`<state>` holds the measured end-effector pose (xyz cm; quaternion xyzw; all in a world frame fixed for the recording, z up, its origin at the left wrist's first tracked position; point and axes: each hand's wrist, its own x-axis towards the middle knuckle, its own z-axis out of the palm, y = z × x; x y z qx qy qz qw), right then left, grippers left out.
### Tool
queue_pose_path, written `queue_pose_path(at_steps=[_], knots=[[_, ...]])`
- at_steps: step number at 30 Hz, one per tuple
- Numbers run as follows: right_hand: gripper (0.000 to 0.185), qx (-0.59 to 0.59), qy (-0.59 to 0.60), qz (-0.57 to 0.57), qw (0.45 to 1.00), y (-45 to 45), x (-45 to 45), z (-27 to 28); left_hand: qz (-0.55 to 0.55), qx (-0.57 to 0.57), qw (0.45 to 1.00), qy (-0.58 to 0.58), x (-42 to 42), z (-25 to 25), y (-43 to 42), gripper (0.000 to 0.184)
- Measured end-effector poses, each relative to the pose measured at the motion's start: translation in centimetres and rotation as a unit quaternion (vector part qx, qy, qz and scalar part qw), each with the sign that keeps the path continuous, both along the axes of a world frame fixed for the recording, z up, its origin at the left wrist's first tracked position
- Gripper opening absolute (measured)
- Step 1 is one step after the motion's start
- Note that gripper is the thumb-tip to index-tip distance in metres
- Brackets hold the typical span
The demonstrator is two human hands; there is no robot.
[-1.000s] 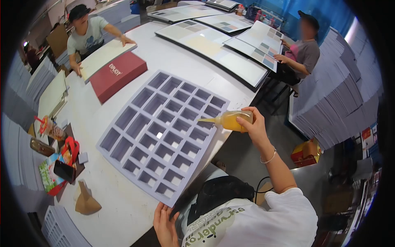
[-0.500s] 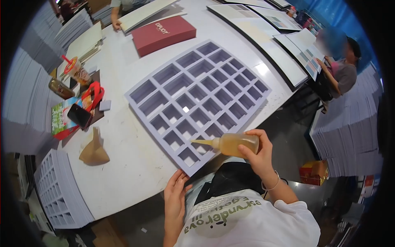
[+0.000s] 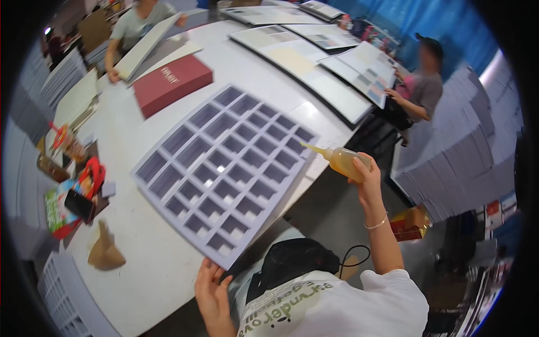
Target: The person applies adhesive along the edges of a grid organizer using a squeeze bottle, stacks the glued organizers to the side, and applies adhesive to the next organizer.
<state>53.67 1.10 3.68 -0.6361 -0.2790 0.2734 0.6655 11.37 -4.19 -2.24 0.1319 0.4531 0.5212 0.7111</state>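
Note:
A lavender-grey grid tray [image 3: 222,147] with many rectangular compartments lies on the white table. My right hand [image 3: 365,173] is wrapped round a soft bottle of yellowish liquid [image 3: 343,162], tilted so that its long nozzle points left, over the tray's right corner. Whether the nozzle tip touches the tray cannot be made out. At the tray's near corner is my left hand [image 3: 212,289], its fingertips against the edge and its fingers somewhat apart.
Beyond the tray lies a red box [image 3: 173,84]; a co-worker [image 3: 137,28] handles a pale board there. Another person [image 3: 418,84] holds sample boards [image 3: 362,76]. At left are a drink cup [image 3: 68,141], a phone [image 3: 80,205] and brown paper [image 3: 105,250].
From over the tray's near part, my right hand has moved the bottle to its far right corner. My left hand stays at the near corner. The view has shifted, and the co-worker's board is raised.

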Motion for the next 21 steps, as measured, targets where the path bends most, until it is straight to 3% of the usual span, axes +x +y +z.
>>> queue_pose_path(at_steps=[9,21], knots=[[0.045,-0.008,-0.117,-0.061,0.991,1.0,5.6,-0.3,-0.008,-0.035,0.999,0.001,-0.4,-0.1,0.9,0.044],[0.041,-0.016,-0.146,0.019,0.989,-0.6,3.5,-0.5,-0.015,0.007,1.000,-0.018,0.0,-0.7,1.3,0.044]])
